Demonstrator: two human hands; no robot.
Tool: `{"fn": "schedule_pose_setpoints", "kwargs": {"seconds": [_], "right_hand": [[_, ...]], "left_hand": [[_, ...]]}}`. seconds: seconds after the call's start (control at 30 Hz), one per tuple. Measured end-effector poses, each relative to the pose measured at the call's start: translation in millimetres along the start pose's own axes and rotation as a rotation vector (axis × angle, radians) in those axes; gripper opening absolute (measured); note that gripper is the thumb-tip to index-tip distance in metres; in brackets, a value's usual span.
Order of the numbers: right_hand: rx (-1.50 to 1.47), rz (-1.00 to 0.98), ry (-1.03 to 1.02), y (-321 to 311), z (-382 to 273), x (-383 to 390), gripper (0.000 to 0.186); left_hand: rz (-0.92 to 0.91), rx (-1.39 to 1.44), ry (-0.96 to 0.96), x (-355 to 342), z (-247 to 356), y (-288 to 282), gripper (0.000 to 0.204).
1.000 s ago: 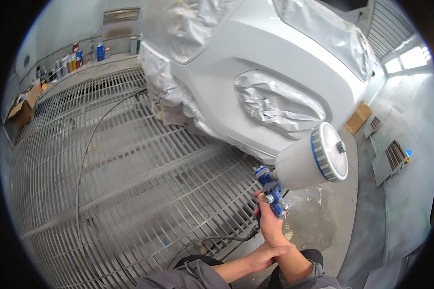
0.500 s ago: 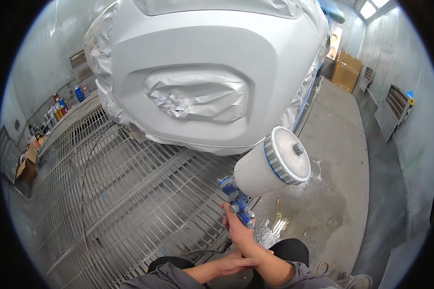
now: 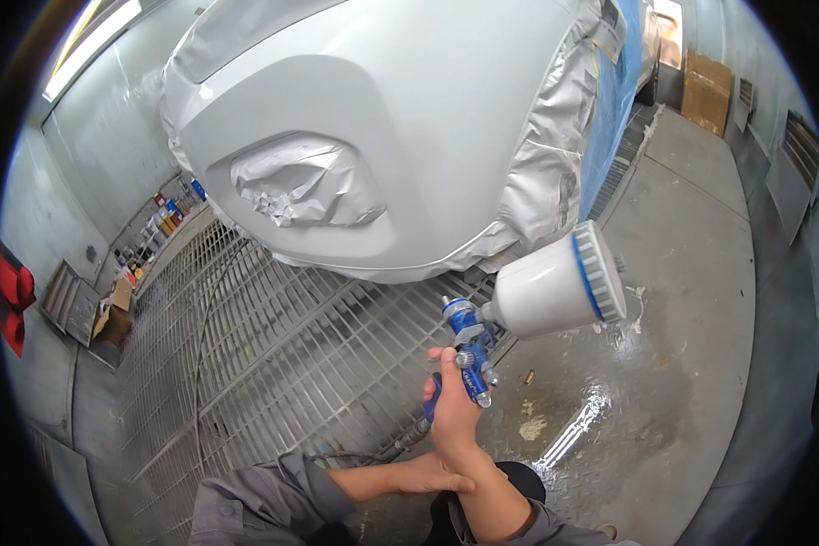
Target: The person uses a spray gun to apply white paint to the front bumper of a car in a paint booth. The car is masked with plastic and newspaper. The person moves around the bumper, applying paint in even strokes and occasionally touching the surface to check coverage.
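Note:
My right hand [image 3: 457,420] is wrapped round the handle of a blue spray gun [image 3: 471,341], its nozzle aimed forward and leftward. A large white paint cup [image 3: 548,287] with a blue-ringed lid lies tilted out to the gun's right. My left hand [image 3: 428,474] clasps my right wrist from the left. In front of the gun, apart from it, stands a pale, glossy vehicle bumper [image 3: 455,109]. Crumpled silver masking [image 3: 305,182] covers a recess in it. More silver masking sheet [image 3: 541,173] runs down its right side, beside blue film [image 3: 614,136].
A dark air hose [image 3: 364,453] trails from the handle over the slatted floor grate [image 3: 282,364]. Solid grey floor [image 3: 682,273] lies to the right. Bottles and cans [image 3: 168,218] line the left wall near an open cardboard box [image 3: 114,314]. Flattened cardboard [image 3: 706,91] leans at the back right.
My view has turned, so the bumper sits further left and its right side shows more. The gun has swung, its cup lid now facing right. Both hands keep their hold.

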State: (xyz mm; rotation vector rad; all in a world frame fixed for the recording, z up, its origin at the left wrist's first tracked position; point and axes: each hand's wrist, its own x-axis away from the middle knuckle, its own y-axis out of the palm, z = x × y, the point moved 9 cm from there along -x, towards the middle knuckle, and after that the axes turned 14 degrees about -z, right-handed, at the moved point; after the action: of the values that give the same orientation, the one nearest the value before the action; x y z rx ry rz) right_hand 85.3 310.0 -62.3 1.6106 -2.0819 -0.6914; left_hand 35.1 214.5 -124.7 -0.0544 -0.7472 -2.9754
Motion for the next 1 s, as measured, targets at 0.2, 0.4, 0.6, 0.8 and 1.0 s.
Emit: {"fn": "schedule_pose_setpoints", "kwargs": {"seconds": [0.2, 0.4, 0.6, 0.8, 1.0], "right_hand": [[-0.088, 0.04, -0.042, -24.2, -18.7, -2.4, 0.026], [-0.052, 0.086, -0.056, -45.0, -28.5, -2.2, 0.032], [-0.037, 0.095, -0.119, -58.6, -41.9, -8.1, 0.036], [0.09, 0.029, -0.078, -97.3, -33.5, -4.8, 0.035], [0.201, 0.151, -0.178, -117.2, -71.8, 25.7, 0.043]], "left_hand": [[0.068, -0.102, -0.12, -8.5, -31.0, -18.4, 0.076], [0.013, -0.121, -0.161, -25.7, -41.5, -23.1, 0.082], [-0.13, -0.08, -0.1, -51.6, 2.0, 4.3, 0.062], [-0.205, -0.15, 0.024, -79.0, -14.0, 15.1, 0.056], [-0.319, -0.094, 0.145, -101.6, -21.4, 49.7, 0.062]]}}
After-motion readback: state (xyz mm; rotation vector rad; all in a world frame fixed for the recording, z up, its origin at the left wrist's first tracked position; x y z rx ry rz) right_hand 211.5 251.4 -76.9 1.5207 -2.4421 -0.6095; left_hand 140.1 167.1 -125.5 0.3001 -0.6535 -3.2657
